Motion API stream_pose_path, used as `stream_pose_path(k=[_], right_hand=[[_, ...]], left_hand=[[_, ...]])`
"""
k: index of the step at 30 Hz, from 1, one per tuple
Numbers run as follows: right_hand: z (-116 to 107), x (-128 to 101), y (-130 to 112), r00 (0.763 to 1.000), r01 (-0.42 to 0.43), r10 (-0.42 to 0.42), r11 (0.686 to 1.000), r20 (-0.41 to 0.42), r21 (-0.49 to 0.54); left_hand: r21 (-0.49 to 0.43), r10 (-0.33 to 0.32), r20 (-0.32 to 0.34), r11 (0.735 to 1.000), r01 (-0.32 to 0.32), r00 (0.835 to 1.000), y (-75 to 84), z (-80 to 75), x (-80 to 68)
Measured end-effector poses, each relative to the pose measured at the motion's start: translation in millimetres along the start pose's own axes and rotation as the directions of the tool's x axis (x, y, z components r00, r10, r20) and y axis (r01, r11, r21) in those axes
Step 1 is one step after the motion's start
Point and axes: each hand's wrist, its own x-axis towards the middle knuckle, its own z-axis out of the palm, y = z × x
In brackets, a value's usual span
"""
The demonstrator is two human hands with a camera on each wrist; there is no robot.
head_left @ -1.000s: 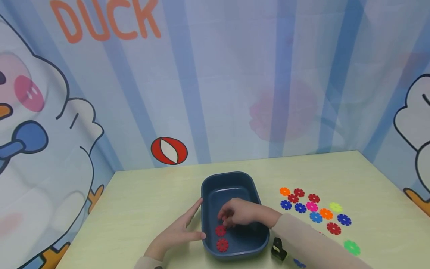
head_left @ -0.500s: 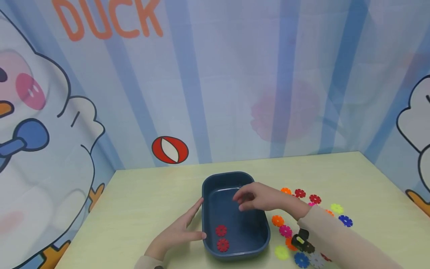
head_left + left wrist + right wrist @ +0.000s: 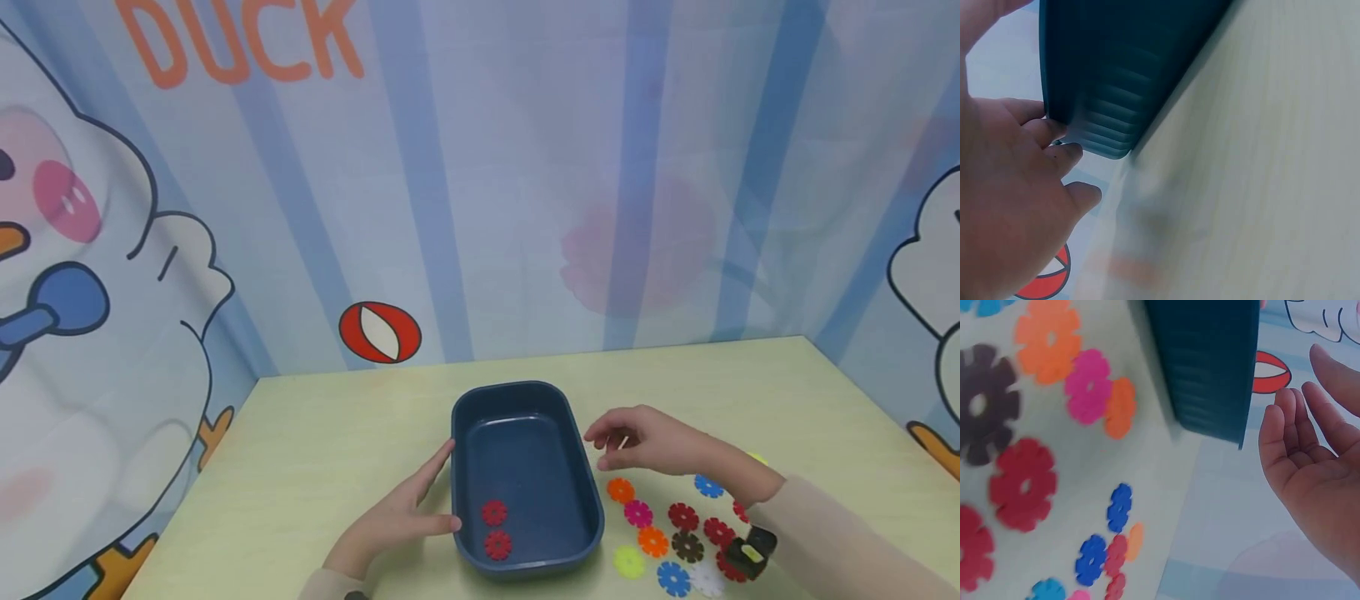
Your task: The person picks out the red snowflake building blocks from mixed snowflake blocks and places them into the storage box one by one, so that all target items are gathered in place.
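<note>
A dark blue plastic bin (image 3: 529, 467) stands on the table, with one red notched disc (image 3: 494, 512) and a second red notched disc (image 3: 498, 546) flat in its near left corner. My left hand (image 3: 401, 521) rests against the bin's left side, fingertips and thumb at the rim; in the left wrist view the hand (image 3: 1016, 181) has its fingers on the wall. To the right of the bin, my right hand (image 3: 652, 439) is in the air with loosely bent fingers and an empty palm, as the right wrist view of this hand (image 3: 1313, 450) confirms.
Notched interlocking discs in several colours lie right of the bin, among them an orange disc (image 3: 620, 491), a pink disc (image 3: 638, 513) and a brown disc (image 3: 687, 547). The right forearm hides part of them. A printed cloth backdrop (image 3: 510, 208) hangs behind the table (image 3: 337, 442).
My right hand has risen out of the bin and moved right, past its right rim. Discs formerly under that forearm now show. The left hand and the two red discs stay put.
</note>
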Motion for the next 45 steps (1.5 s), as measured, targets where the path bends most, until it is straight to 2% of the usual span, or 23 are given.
stream_pose_path(k=[7,17,21,31,39,45], right_hand=[[-3.6,-27.1,14.6,0.999,-0.041,0.041,0.997,-0.008,0.059],[-7.3,-52.7,36.4,0.985,-0.171,0.171,0.984,-0.005,0.048],[-7.0,-59.6,47.0,0.981,-0.196,0.196,0.98,0.011,0.047],[-0.8,-68.5,63.8,0.963,-0.271,0.271,0.963,-0.002,0.019],[-1.5,-71.6,71.1,0.959,-0.282,0.282,0.959,-0.006,-0.022],[-1.8,-71.5,73.8,0.959,-0.283,0.283,0.959,0.006,-0.028]], left_hand=[[0.016,0.003,-0.005,1.0,-0.003,1.0,1.7,1.9,-0.2],[0.006,0.016,0.007,1.0,-0.017,1.0,1.6,-1.0,-0.8],[0.001,0.02,0.009,1.0,-0.02,1.0,1.3,-1.0,-0.5],[-0.002,0.013,0.007,1.0,-0.013,1.0,0.8,0.0,0.3],[0.01,0.033,0.005,0.999,-0.033,0.999,0.6,-0.3,-0.4],[0.006,0.02,0.003,1.0,-0.02,1.0,2.0,0.3,-0.4]])
